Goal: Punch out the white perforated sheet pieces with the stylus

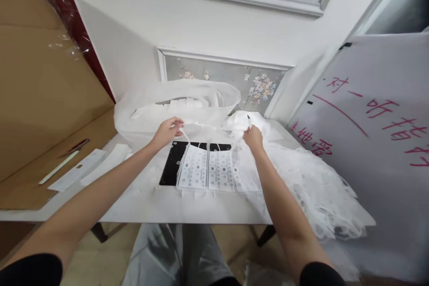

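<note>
My left hand (168,131) is closed in a pinch on the end of a thin white strip (185,135), which runs down to printed white sheets (192,167). These sheets lie side by side on a black mat (169,167), with a few thin loops at their top edges. Above their right end, my right hand (254,137) is closed around a slim tool (249,120) whose dark tip points up; its kind is unclear. White material just behind and below that hand makes it hard to see whether it grips a strip too.
Right of the mat spreads a large heap of white strips and loops (311,187). An opened translucent bag (134,120) with white pieces lies at the back. At left are a cutter (78,145), white cards (78,170) and a tall cardboard box (36,76). A whiteboard (368,178) stands right.
</note>
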A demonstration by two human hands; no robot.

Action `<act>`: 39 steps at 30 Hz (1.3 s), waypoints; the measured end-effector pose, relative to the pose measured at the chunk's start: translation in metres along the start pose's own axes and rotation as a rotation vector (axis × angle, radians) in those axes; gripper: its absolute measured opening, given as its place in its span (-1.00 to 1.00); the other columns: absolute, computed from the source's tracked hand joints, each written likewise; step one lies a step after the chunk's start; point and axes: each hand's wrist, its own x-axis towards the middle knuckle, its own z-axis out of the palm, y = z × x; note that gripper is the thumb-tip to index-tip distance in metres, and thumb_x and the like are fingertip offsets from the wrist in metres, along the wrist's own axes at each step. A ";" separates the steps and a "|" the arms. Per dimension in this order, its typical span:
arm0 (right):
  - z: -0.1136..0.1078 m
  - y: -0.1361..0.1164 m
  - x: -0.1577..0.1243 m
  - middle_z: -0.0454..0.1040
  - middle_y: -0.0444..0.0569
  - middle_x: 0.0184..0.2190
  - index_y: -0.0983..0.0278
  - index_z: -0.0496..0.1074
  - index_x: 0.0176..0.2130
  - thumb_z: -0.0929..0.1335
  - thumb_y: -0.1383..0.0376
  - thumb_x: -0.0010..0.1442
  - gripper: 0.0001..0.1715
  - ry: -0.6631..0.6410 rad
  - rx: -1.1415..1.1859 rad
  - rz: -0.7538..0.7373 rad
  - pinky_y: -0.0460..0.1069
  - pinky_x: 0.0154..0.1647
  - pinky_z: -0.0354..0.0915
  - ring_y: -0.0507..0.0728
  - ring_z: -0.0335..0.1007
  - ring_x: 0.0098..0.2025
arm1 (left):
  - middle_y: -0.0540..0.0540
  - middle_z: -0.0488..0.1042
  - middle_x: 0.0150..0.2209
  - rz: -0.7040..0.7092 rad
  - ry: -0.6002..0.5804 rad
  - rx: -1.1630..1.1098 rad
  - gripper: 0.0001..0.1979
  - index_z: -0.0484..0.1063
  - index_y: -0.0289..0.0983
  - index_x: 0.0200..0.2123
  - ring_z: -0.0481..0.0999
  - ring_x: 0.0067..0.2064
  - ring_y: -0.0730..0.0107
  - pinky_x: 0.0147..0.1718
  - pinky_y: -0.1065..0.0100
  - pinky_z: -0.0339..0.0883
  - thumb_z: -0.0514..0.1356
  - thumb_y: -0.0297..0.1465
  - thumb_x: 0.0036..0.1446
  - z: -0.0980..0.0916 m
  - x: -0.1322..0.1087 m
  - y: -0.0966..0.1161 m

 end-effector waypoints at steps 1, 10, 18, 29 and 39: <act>-0.003 -0.002 0.001 0.43 0.39 0.08 0.42 0.36 0.08 0.29 0.35 0.24 -0.58 0.035 0.069 0.046 0.14 0.05 0.33 0.36 0.46 0.05 | -0.13 0.53 -0.03 0.007 -0.020 0.100 -0.71 0.45 -0.23 -0.01 0.63 -0.31 0.36 -0.11 0.17 0.57 0.16 -0.28 0.23 0.002 -0.001 -0.001; 0.046 -0.034 -0.063 0.56 0.04 -0.11 0.24 -0.15 0.46 0.16 0.32 0.27 -0.16 0.026 0.477 0.027 0.04 -0.09 0.43 0.15 0.55 -0.26 | -0.12 0.52 0.11 0.310 -0.398 0.622 -0.73 0.52 -0.20 -0.02 0.50 0.15 0.13 0.20 0.21 0.31 0.08 -0.39 0.29 0.033 -0.057 -0.038; 0.074 -0.050 -0.062 0.52 0.09 0.01 0.22 0.33 0.11 0.32 -0.16 0.20 -0.32 -0.126 1.006 -0.064 0.06 -0.05 0.48 0.20 0.60 -0.02 | -0.21 0.38 0.32 0.226 -0.413 0.595 -0.49 0.37 -0.22 0.25 0.28 0.37 -0.06 0.36 0.03 0.11 0.20 -0.20 0.28 0.033 -0.055 -0.068; 0.083 -0.079 -0.118 0.54 -0.04 -0.46 0.21 0.40 -0.04 -0.03 -0.31 0.37 -0.16 -0.356 1.063 -0.079 0.01 -0.36 0.37 0.09 0.40 -0.50 | -0.23 0.48 0.10 0.148 -0.348 0.652 -0.50 0.44 -0.21 0.21 0.39 0.19 -0.05 0.21 0.03 0.26 0.15 -0.10 0.32 0.038 -0.072 -0.077; 0.112 -0.101 -0.109 0.62 -0.07 -0.40 0.23 0.63 -0.16 0.48 -0.03 0.16 -0.58 -0.445 0.833 -0.202 0.02 -0.28 0.44 0.14 0.54 -0.34 | -0.22 0.29 0.37 0.101 -0.370 0.725 -0.36 0.35 -0.23 0.31 0.11 0.45 -0.18 0.39 -0.06 0.02 0.13 0.02 0.31 0.039 -0.074 -0.082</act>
